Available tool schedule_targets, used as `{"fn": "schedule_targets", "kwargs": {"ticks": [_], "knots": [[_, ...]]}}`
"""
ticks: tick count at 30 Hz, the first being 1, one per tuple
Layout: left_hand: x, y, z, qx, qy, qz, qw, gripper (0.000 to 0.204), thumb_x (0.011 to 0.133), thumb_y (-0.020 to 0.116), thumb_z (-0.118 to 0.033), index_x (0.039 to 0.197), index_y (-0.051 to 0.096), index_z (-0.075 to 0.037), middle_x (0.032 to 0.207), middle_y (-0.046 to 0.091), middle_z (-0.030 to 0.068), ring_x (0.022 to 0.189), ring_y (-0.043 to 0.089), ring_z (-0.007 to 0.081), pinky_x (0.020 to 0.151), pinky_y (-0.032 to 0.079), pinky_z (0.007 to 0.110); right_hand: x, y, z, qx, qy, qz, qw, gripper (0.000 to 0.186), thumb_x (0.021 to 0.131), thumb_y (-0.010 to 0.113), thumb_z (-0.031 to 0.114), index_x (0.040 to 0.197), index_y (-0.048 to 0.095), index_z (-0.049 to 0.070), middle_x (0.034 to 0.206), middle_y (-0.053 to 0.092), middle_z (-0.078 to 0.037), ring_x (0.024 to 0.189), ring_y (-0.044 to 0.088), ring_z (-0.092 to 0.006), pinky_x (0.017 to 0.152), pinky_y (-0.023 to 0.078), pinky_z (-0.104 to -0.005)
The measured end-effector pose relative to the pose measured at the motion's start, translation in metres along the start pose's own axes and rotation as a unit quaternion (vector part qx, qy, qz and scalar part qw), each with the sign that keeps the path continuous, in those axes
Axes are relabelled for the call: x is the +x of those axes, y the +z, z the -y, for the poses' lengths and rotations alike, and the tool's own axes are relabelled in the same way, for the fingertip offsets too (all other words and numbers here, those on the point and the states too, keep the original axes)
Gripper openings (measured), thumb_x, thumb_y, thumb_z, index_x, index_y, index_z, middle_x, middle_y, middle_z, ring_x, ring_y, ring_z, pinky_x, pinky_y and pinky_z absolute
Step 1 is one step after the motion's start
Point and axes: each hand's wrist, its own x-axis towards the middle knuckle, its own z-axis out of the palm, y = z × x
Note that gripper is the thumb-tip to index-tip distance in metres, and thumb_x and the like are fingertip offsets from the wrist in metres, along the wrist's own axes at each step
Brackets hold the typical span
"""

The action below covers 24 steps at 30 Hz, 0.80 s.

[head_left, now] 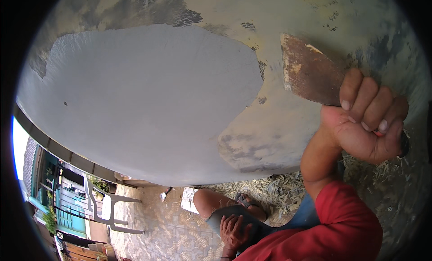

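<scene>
Scraper [310, 74] in right hand [371, 112], clear gap to grey patch [157, 94] edge, left hand [235, 231] loose

Scraper blade [310, 74]: rusty brown, flecked pale cream. Scraper handle [405, 145]: black end. Surface [281, 121]: mottled yellowish beige, smudged dark grey. Patch [153, 96]: even grey, one small dark spot. Shirt [344, 211]: solid red. Floor tiles [175, 229]: pale beige, repeating curved ribbed motifs. Chair [111, 211]: light grey. Scraps [281, 189]: mixed straw and grey.

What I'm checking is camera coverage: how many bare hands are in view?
2: the bare right hand, at right, grips a broad, rusty-brown metal scraper; the bare left hand, at lower centre, rests on dark blue-grey shorts.
</scene>
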Motion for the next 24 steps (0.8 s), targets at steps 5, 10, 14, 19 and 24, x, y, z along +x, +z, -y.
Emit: {"fn": "schedule_targets", "kwargs": {"ticks": [5, 10, 14, 19, 24], "knots": [[-0.002, -0.006, 0.0, 0.017, 0.004, 0.02, 1.0, 0.046, 0.087, 0.084, -0.038, 0.122, 0.076, -0.01, 0.112, 0.073, 0.0101, 0.115, 0.069, 0.0302, 0.115, 0.045, 0.055, -0.023, 0.013, -0.03, 0.027, 0.029, -0.048, 0.998, 0.025, 0.104, 0.052, 0.027, 0.082, 0.045, 0.017, 0.061, 0.039, 0.003, 0.053, 0.032, -0.0121, 0.061, 0.035, -0.0345], [-0.001, 0.001, 0.002, 0.015, 0.004, 0.015, 1.0, 0.044, 0.087, 0.084, -0.037, 0.122, 0.076, -0.011, 0.111, 0.073, 0.0099, 0.113, 0.07, 0.0303, 0.115, 0.045, 0.056, -0.026, 0.01, -0.018, 0.014, 0.006, -0.035, 0.999, 0.024, 0.105, 0.052, 0.026, 0.085, 0.044, 0.016, 0.066, 0.041, 0.002, 0.054, 0.033, -0.0136, 0.061, 0.036, -0.0364], [0.001, 0.0, 0.001, 0.018, -0.001, 0.007, 1.0, 0.044, 0.087, 0.084, -0.037, 0.121, 0.076, -0.011, 0.11, 0.074, 0.0098, 0.112, 0.07, 0.0304, 0.115, 0.045, 0.057, -0.03, 0.017, -0.027, -0.001, 0.015, -0.048, 0.999, 0.024, 0.105, 0.052, 0.027, 0.085, 0.045, 0.017, 0.064, 0.04, 0.003, 0.053, 0.032, -0.0128, 0.062, 0.035, -0.0361], [0.005, 0.0, 0.001, 0.025, 0.008, 0.019, 0.999, 0.044, 0.087, 0.084, -0.038, 0.121, 0.076, -0.012, 0.108, 0.074, 0.0088, 0.112, 0.07, 0.029, 0.114, 0.045, 0.055, -0.029, 0.013, -0.03, 0.02, 0.016, -0.067, 0.997, 0.024, 0.106, 0.05, 0.027, 0.085, 0.046, 0.017, 0.063, 0.04, 0.003, 0.053, 0.031, -0.0118, 0.062, 0.035, -0.036], [0.005, 0.001, 0.004, 0.025, 0.012, 0.018, 0.999, 0.043, 0.087, 0.084, -0.038, 0.12, 0.076, -0.012, 0.108, 0.074, 0.0084, 0.112, 0.07, 0.0285, 0.115, 0.045, 0.055, -0.026, 0.012, -0.024, 0.015, 0.016, -0.066, 0.998, 0.024, 0.106, 0.05, 0.028, 0.085, 0.046, 0.017, 0.063, 0.039, 0.003, 0.053, 0.031, -0.012, 0.063, 0.035, -0.0355]]}}
